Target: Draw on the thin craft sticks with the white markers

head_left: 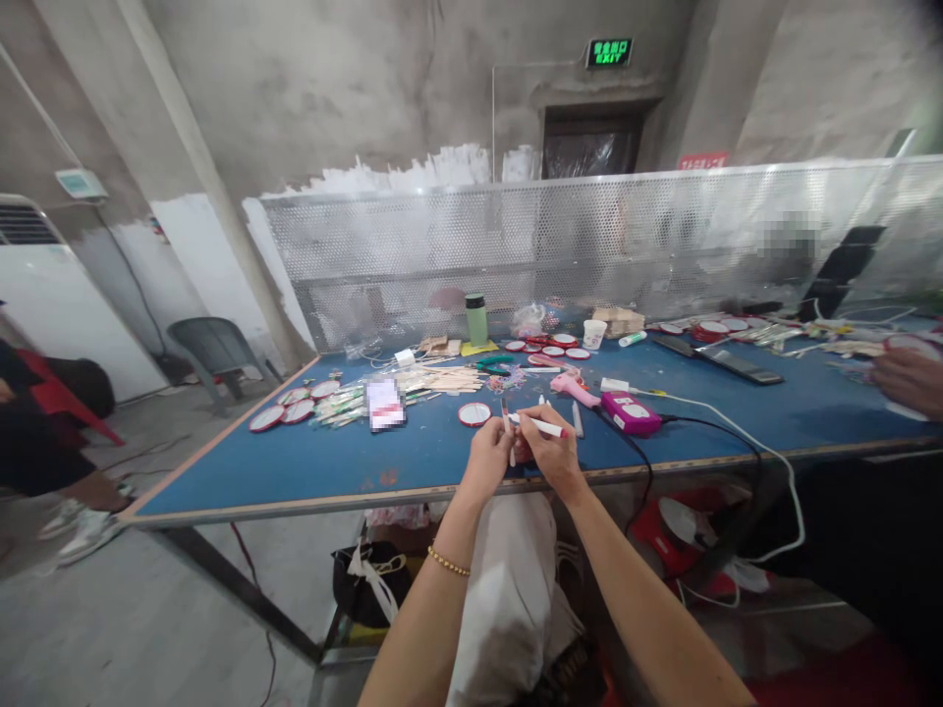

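Observation:
My left hand [487, 458] is closed on a slim, light stick [511, 454] with a darker upper end, held upright above the table's front edge. In my right hand [554, 456] is a white marker pen [543, 425] with a red end, lying slantwise. The pen's other end points at the stick; whether they touch I cannot tell. Just beyond my left hand lies a round white disc with a red rim [475, 414]. Near my right hand, a white pen-shaped piece [578, 421] and a pink glue gun [575, 388] rest on the blue table [434, 466].
Left are a phone [386, 405], wooden sticks [457, 379] and red-rimmed discs [266, 418]. A green bottle [476, 321] and paper cup [593, 334] stand behind. A purple box [630, 412] with cables lies right. Another person's hand [910, 381] is at far right.

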`<state>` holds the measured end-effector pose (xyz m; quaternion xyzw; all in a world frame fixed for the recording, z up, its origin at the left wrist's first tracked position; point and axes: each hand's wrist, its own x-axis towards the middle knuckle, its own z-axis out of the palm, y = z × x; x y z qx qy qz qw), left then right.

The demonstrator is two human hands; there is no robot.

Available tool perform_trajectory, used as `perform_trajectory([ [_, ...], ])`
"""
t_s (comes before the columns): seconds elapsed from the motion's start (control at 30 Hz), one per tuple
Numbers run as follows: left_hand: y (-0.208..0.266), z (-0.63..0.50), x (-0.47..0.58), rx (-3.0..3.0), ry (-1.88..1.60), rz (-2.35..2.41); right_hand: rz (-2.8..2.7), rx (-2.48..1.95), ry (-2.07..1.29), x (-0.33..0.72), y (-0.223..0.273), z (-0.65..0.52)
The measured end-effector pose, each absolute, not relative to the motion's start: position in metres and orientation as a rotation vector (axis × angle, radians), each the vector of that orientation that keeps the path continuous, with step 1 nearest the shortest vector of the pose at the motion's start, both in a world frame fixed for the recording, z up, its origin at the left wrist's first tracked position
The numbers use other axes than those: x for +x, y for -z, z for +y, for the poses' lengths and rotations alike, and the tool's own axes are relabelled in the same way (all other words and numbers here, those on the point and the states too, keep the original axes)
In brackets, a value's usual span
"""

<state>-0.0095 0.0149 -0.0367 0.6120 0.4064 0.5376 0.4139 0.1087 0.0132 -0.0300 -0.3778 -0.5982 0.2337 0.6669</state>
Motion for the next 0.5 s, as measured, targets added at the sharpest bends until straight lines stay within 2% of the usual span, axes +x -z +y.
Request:
perform_trajectory([
  [0.5, 0.0361, 0.0138, -0.0066, 1.387, -1.330, 0.864, -1.272, -0.832, -0.643, 0.1062, 0.0329, 0.0150],
])
